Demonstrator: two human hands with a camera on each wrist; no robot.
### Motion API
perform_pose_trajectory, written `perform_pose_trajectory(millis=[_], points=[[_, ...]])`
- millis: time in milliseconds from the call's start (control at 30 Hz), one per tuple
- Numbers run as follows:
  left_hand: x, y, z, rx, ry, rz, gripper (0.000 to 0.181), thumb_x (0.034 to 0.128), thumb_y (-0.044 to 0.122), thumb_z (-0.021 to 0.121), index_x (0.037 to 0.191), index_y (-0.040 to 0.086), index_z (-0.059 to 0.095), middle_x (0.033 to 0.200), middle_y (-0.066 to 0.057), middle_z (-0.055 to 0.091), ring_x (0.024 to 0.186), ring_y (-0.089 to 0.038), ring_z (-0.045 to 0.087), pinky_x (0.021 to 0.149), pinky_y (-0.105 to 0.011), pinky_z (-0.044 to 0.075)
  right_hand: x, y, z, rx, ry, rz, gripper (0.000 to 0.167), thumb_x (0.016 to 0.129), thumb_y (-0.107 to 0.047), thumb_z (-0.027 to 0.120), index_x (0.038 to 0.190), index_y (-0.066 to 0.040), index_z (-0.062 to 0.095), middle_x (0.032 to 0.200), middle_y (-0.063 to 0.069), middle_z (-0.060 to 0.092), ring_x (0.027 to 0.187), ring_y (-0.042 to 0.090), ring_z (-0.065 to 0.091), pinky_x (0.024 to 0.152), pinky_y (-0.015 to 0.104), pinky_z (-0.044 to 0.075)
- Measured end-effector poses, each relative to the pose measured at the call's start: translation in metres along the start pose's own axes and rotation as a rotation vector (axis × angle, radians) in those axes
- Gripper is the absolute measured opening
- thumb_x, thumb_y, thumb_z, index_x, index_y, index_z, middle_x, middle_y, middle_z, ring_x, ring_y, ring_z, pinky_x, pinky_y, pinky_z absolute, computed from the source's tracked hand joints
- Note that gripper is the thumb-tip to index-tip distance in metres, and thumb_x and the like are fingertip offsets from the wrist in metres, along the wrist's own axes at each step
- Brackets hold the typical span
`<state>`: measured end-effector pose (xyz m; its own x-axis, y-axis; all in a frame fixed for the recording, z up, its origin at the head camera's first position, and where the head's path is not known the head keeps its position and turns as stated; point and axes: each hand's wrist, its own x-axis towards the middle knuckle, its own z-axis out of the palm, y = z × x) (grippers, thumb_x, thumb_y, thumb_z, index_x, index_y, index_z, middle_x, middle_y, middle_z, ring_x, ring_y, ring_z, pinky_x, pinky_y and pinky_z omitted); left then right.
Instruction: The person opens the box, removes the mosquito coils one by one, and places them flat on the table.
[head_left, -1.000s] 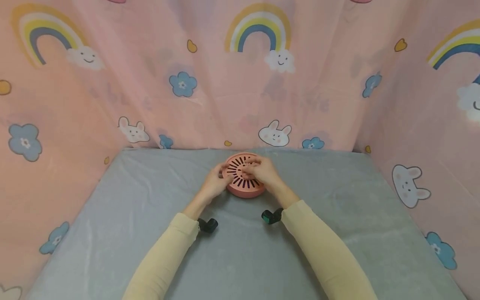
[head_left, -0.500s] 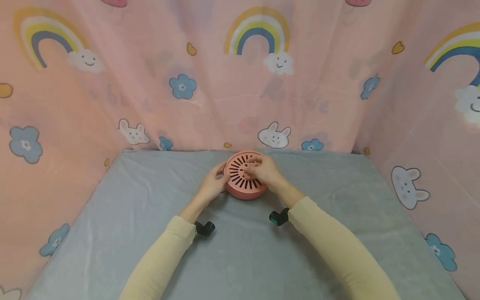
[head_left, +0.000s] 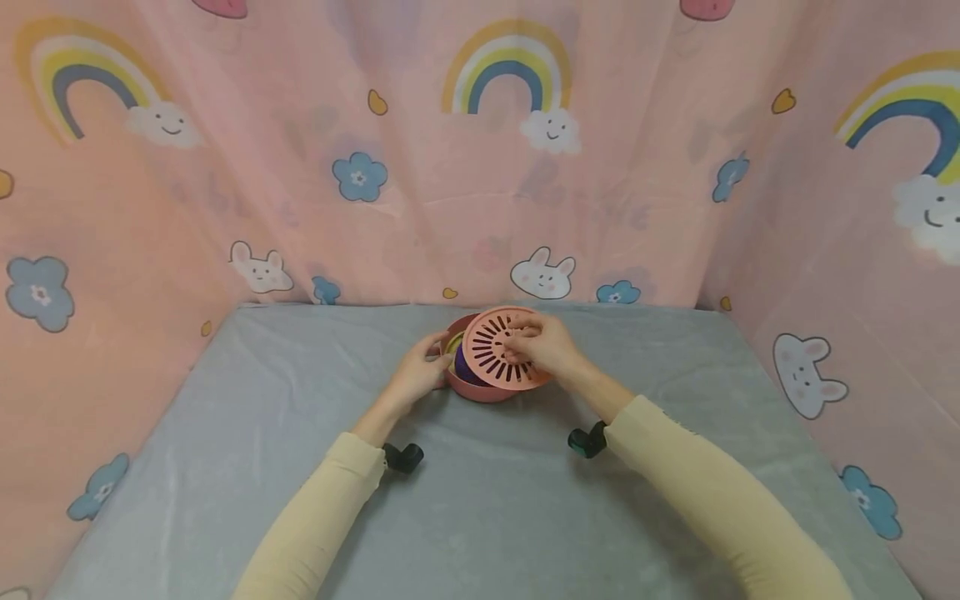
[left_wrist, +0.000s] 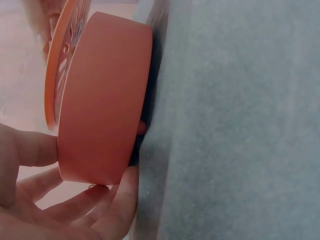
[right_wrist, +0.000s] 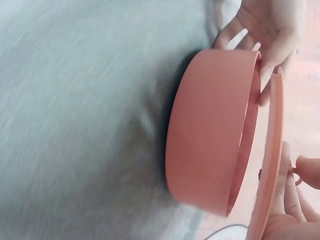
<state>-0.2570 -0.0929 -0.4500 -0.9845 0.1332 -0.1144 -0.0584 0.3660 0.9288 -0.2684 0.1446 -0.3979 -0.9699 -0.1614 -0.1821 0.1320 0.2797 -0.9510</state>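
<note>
A round pink box [head_left: 480, 394] stands on the cloth-covered table near its back edge. My left hand [head_left: 415, 375] grips the box's left side, thumb near the rim and fingers at the lower wall [left_wrist: 105, 100]. My right hand [head_left: 551, 346] pinches a small ring on top of the slotted pink lid [head_left: 489, 354]. The lid is lifted off the rim, tilted and shifted right; a gap between lid and box shows in the right wrist view. Through the opening, something purple [head_left: 468, 371] and something yellow [head_left: 453, 343] show inside, mostly hidden by the lid.
Grey cloth [head_left: 480, 517] covers the table. A pink curtain [head_left: 435, 225] with rainbows, rabbits and flowers hangs behind and at both sides. A black wrist camera [head_left: 405, 458] is on the left wrist and another black camera [head_left: 587, 440] on the right. A thin dark cable [right_wrist: 225, 231] shows in the right wrist view.
The lid has come off the box and moved right with my right hand, uncovering part of the inside. My left hand stays at the box's left side.
</note>
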Motion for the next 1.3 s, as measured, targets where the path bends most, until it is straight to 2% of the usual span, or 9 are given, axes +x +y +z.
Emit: perform_pose_trajectory(millis=[67, 367, 533, 733, 933, 1133, 1300], points=[[0.001, 0.0, 0.001, -0.001, 0.002, -0.003, 0.051, 0.1038, 0.019, 0.058, 0.153, 0.014, 0.046, 0.149, -0.023, 0.046, 0.134, -0.036, 0.052, 0.094, -0.044, 0.056, -0.001, 0.002, -0.006, 0.008, -0.001, -0.01, 0.044, 0.1, -0.011, 0.066, 0.14, 0.002, 0.054, 0.113, 0.022, 0.069, 0.079, 0.016, 0.074, 0.074, 0.031, 0.062], [0.002, -0.003, 0.003, -0.003, 0.009, 0.02, 0.052, 0.1039, 0.018, 0.058, 0.154, 0.013, 0.045, 0.149, -0.024, 0.046, 0.129, -0.035, 0.056, 0.087, -0.039, 0.059, -0.004, 0.009, -0.039, -0.002, 0.019, -0.033, 0.046, 0.1, -0.013, 0.067, 0.142, 0.0, 0.053, 0.113, 0.02, 0.069, 0.076, 0.014, 0.073, 0.067, 0.027, 0.06], [0.001, -0.003, 0.001, -0.017, -0.008, 0.024, 0.053, 0.1045, 0.018, 0.057, 0.155, 0.013, 0.042, 0.15, -0.024, 0.044, 0.129, -0.035, 0.056, 0.085, -0.038, 0.06, -0.003, 0.012, -0.057, 0.013, 0.038, -0.065, 0.046, 0.101, -0.013, 0.065, 0.142, 0.003, 0.052, 0.114, 0.024, 0.07, 0.076, 0.016, 0.073, 0.071, 0.029, 0.061], [-0.002, -0.003, -0.001, -0.023, -0.009, 0.015, 0.054, 0.1046, 0.019, 0.058, 0.156, 0.014, 0.042, 0.15, -0.023, 0.045, 0.131, -0.034, 0.055, 0.087, -0.038, 0.059, 0.001, 0.015, -0.077, 0.016, 0.069, -0.078, 0.046, 0.102, -0.017, 0.064, 0.143, 0.0, 0.052, 0.115, 0.022, 0.07, 0.08, 0.017, 0.074, 0.077, 0.033, 0.061], [-0.003, 0.0, -0.001, 0.017, -0.004, 0.05, 0.054, 0.1045, 0.019, 0.058, 0.155, 0.013, 0.042, 0.151, -0.022, 0.045, 0.133, -0.034, 0.054, 0.088, -0.039, 0.059, 0.011, 0.021, -0.089, 0.033, 0.143, -0.08, 0.043, 0.101, -0.016, 0.065, 0.141, 0.0, 0.055, 0.108, 0.017, 0.073, 0.078, 0.017, 0.073, 0.077, 0.033, 0.061], [-0.003, 0.001, -0.001, 0.034, -0.016, 0.055, 0.054, 0.1051, 0.022, 0.057, 0.156, 0.014, 0.042, 0.151, -0.022, 0.044, 0.134, -0.034, 0.052, 0.088, -0.039, 0.059, 0.026, 0.033, -0.096, 0.01, 0.205, -0.092, 0.044, 0.102, -0.014, 0.064, 0.142, 0.0, 0.054, 0.106, 0.017, 0.073, 0.077, 0.016, 0.073, 0.079, 0.036, 0.062], [-0.002, -0.002, 0.002, 0.023, -0.012, 0.055, 0.053, 0.1047, 0.021, 0.058, 0.155, 0.013, 0.043, 0.15, -0.023, 0.046, 0.132, -0.034, 0.054, 0.087, -0.037, 0.059, 0.039, 0.05, -0.095, 0.027, 0.229, -0.037, 0.045, 0.102, -0.012, 0.063, 0.143, 0.003, 0.052, 0.109, 0.019, 0.071, 0.073, 0.013, 0.073, 0.072, 0.029, 0.061]])
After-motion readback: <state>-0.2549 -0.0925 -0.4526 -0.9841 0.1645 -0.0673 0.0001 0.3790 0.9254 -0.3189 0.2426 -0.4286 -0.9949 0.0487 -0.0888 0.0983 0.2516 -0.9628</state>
